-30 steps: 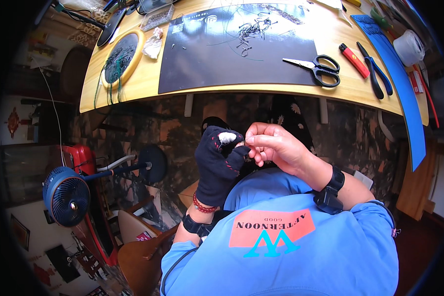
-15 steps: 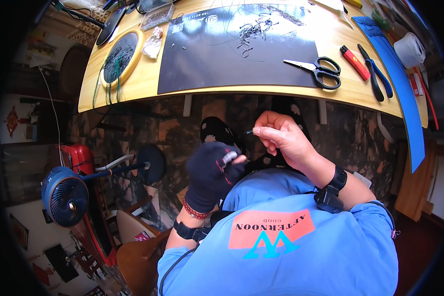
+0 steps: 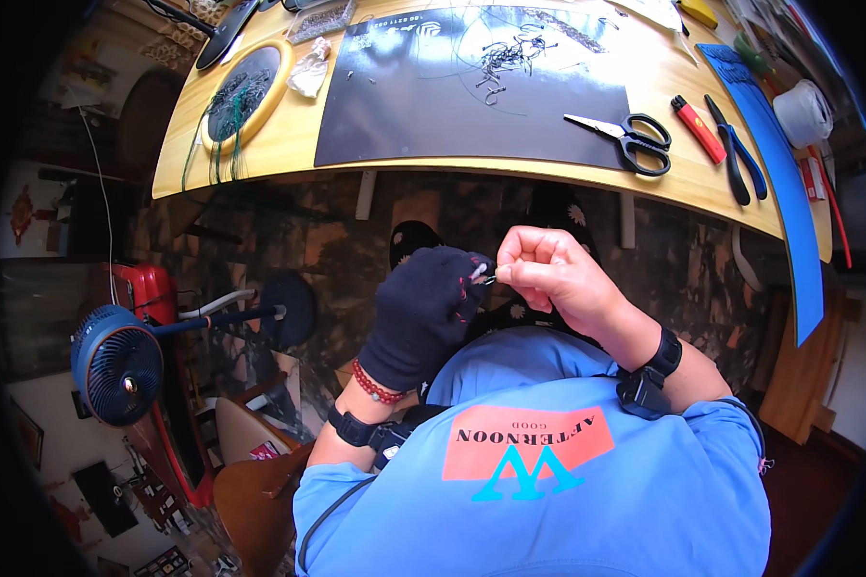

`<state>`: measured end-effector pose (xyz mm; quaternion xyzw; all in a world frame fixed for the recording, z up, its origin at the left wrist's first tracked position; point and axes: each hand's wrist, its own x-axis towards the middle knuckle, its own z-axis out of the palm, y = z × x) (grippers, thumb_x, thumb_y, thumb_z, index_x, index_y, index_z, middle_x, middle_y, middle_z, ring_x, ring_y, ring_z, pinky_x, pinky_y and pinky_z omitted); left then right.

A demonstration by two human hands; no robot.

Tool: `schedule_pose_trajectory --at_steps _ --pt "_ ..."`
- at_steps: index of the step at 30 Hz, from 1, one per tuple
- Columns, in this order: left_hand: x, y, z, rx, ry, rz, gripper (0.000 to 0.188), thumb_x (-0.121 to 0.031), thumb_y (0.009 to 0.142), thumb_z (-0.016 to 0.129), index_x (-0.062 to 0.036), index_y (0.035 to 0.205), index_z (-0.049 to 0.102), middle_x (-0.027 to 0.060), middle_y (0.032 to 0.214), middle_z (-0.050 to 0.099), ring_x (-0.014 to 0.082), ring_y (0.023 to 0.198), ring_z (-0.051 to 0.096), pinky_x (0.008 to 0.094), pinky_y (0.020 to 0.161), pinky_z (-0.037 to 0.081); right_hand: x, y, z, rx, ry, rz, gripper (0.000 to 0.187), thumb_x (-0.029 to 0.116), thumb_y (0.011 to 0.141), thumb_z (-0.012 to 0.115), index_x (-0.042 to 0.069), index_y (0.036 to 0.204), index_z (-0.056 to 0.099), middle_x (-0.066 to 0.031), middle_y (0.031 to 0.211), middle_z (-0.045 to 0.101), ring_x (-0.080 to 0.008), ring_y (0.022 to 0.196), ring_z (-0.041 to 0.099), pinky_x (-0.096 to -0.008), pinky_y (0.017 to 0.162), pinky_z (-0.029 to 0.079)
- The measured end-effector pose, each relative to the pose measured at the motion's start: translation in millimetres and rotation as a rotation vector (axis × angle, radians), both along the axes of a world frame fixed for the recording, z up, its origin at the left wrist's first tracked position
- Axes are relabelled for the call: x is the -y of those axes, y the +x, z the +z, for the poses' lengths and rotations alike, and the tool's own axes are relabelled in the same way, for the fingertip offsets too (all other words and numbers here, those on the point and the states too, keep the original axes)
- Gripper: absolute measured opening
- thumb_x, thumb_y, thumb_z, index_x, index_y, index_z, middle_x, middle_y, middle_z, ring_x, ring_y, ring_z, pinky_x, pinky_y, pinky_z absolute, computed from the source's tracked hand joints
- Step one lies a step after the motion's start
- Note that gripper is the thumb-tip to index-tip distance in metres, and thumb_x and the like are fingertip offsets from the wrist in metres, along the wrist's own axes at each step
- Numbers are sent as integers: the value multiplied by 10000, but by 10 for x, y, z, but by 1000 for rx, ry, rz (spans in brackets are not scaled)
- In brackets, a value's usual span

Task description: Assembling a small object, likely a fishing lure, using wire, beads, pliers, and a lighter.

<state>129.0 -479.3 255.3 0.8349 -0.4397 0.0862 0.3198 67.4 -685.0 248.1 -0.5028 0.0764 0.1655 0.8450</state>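
My left hand [image 3: 423, 306], in a black glove with bare fingertips, is closed in a fist over my lap. What its fingers hold, if anything, is hidden. Its fingertips meet those of my bare right hand [image 3: 555, 272], whose thumb and forefinger pinch a small dark-green piece [image 3: 491, 280]. The piece is too small to make out fully; it could be a fish hook with green line. On the table, a heap of dark fish hooks [image 3: 510, 60] lies on a black mat [image 3: 404, 115]. More hooks with green lines [image 3: 241, 91] fill a round yellow-rimmed dish [image 3: 281, 87] at the left.
Black-handled scissors [image 3: 640, 144] lie on the mat's right edge, beside a red lighter [image 3: 699, 130] and blue-black pliers [image 3: 736, 154]. A blue strip [image 3: 789, 221] overhangs the table's right end. Crumpled tissue [image 3: 309, 69] sits near the dish. A fan [image 3: 117, 365] stands at left.
My left hand has moved up and right until its fingertips meet my right hand's. The right hand keeps its pinch on the small piece, nearly in place. The view has shifted slightly.
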Motion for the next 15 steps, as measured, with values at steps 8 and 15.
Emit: schedule_pose_trajectory --at_steps 8,15 --pt "-96 -75 -58 -1088 -467 43 87 -125 983 638 -52 1010 676 18 881 650 126 813 630 278 738 507 25 8 22 -93 123 34 115 120 922 699 89 873 600 59 657 495 -12 538 425 -206 466 299" --pt "-70 -171 -158 -1040 -505 184 244 -280 1090 514 -91 942 557 -25 812 526 76 718 503 237 648 412 17 17 51 -91 197 21 119 145 921 693 96 876 595 56 670 506 -21 537 432 -207 467 305"
